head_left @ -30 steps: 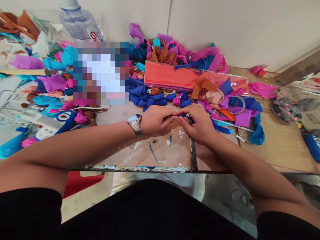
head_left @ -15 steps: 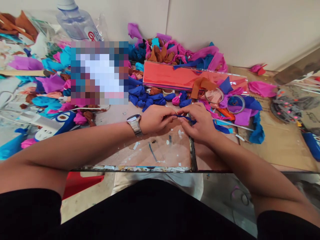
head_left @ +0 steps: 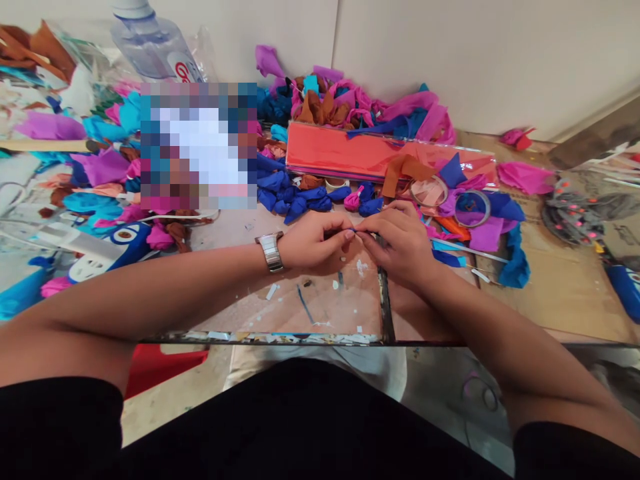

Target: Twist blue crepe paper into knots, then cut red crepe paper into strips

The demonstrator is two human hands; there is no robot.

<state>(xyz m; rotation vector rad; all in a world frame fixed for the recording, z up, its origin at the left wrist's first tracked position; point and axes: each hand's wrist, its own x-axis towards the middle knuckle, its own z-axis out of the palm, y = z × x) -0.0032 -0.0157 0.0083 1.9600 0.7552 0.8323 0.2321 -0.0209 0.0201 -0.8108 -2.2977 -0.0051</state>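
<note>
My left hand (head_left: 320, 239) and my right hand (head_left: 400, 239) meet fingertip to fingertip over the table, both closed in a pinch. Between them shows a small bit of dark blue strip (head_left: 353, 231), thin like crepe paper or cloth; the rest of it is hidden by my fingers. Just beyond my hands lies a row of blue knotted pieces (head_left: 300, 200) with a small pink piece (head_left: 353, 199) among them. To the right of my right hand are rolls of tape (head_left: 471, 209) on purple and blue scraps.
A flat red pack (head_left: 340, 150) in clear film lies behind the blue pieces, with a colourful scrap heap against the wall. At left stand a large clear bottle (head_left: 150, 47) and a blue-and-white power strip (head_left: 113, 250). Cardboard (head_left: 555, 287) covers the right side.
My right hand's fingers have closed in towards my left fingertips. Less of the blue strip shows between the hands now.
</note>
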